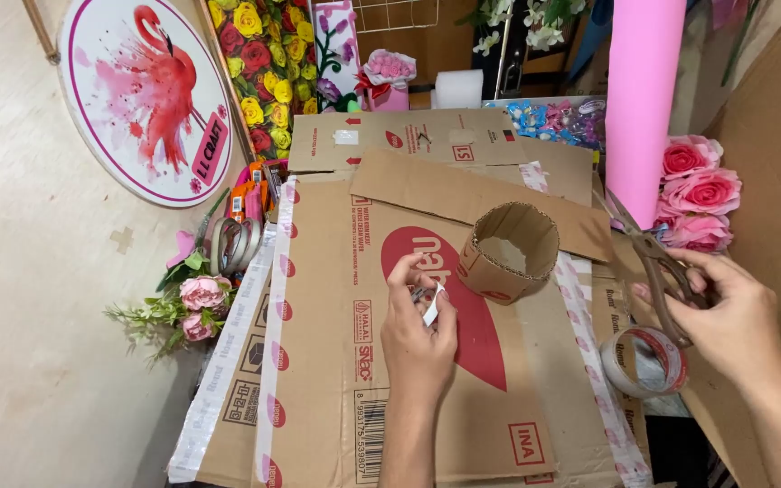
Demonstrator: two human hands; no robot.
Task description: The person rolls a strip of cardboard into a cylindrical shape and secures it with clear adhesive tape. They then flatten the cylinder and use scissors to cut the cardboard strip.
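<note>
1. left hand pinches a small strip of tape between fingertips, just beside the cardboard ring standing on the flattened box.
2. right hand is closed around the scissors, above the tape roll.
3. risk: the strip may curl and stick to itself, or the light ring may tip when pressed.

A flattened brown cardboard carton, bearing red oval and black barcode labels, is lying centre. A second flattened carton is lying behind it. A round white-and-pink flamingo sign is leaning top left.
</note>
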